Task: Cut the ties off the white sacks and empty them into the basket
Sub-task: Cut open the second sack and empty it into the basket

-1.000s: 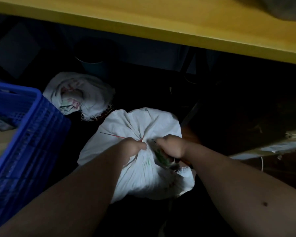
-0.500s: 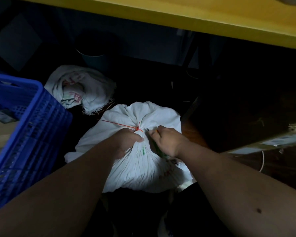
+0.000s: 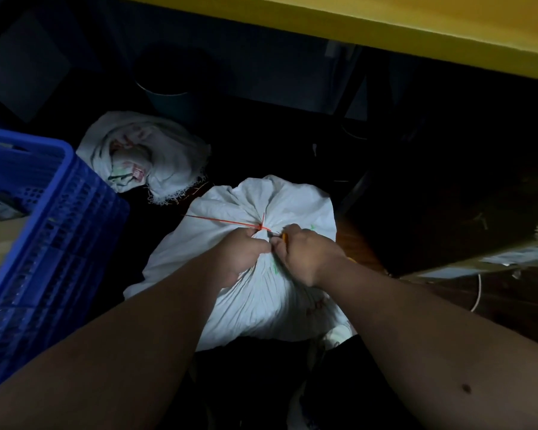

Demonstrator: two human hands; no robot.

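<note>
The white sack (image 3: 261,283) lies on the dark floor under the yellow surface (image 3: 416,23), its mouth gathered into a neck that is bound by a red tie (image 3: 260,226). One long tail of the tie is stretched out to the left across the cloth. The neck is gripped just below the tie by the left hand (image 3: 239,252), whose fingers are clenched on the bunched fabric. The right hand (image 3: 305,252) is closed around a small tool with a yellow handle (image 3: 284,236), which is taken to be a cutter; its tip is brought close against the knot, though the blade itself cannot be made out in the dim light.

The step in hand is judged to be the cutting of this tie, which is not yet severed. For the next move the blade would need to be set under or against the loop and drawn away from the left fingers, with the neck kept taut so that only the tie, and not the cloth, is parted.

A second white sack (image 3: 143,156), crumpled and open at the mouth, lies just behind and to the left. The blue basket (image 3: 59,231) stands near on the left, well within reach for the emptying that is yet to be done.
</note>
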